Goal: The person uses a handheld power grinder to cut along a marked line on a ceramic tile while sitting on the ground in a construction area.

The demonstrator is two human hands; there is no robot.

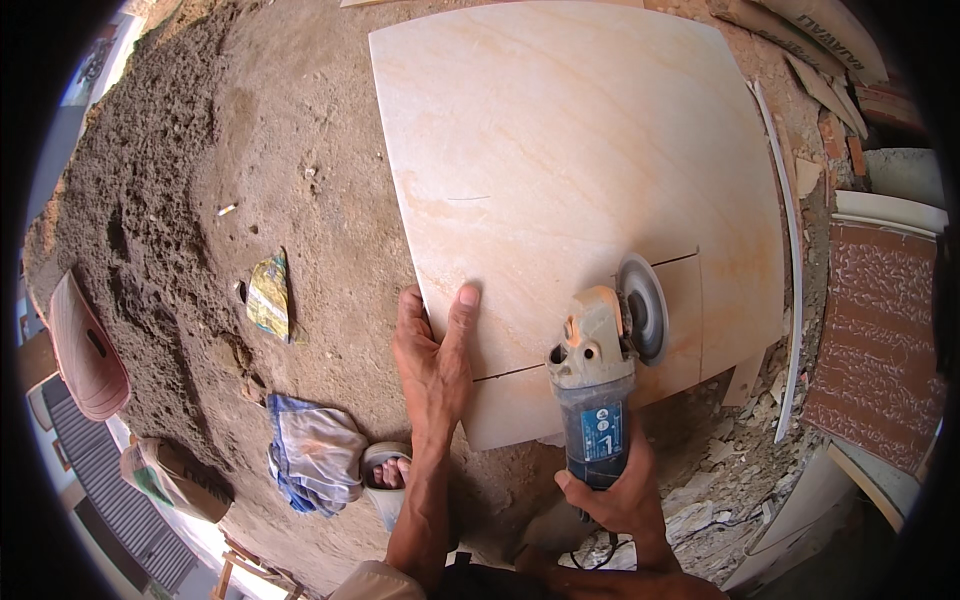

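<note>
A large cream tile [560, 150] with faint orange veins lies in front of me. My left hand [435, 355] grips its left edge, thumb on top and fingers partly hidden at the side. In my right hand [625, 495] is a blue and grey angle grinder [592, 405], held by its body over the near part of the tile. Its round disc [645, 308] stands nearly upright by a dark line running across the tile; I cannot tell whether it touches. A thinner line runs toward me near the right edge.
Dark sand [150, 150] is heaped at the left. A yellow packet [268, 295] and a crumpled cloth [318, 455] lie on the ground, the cloth beside my foot. To the right are a white strip [796, 300], rubble and a brown patterned panel [880, 350]; sacks [815, 35] lie far right.
</note>
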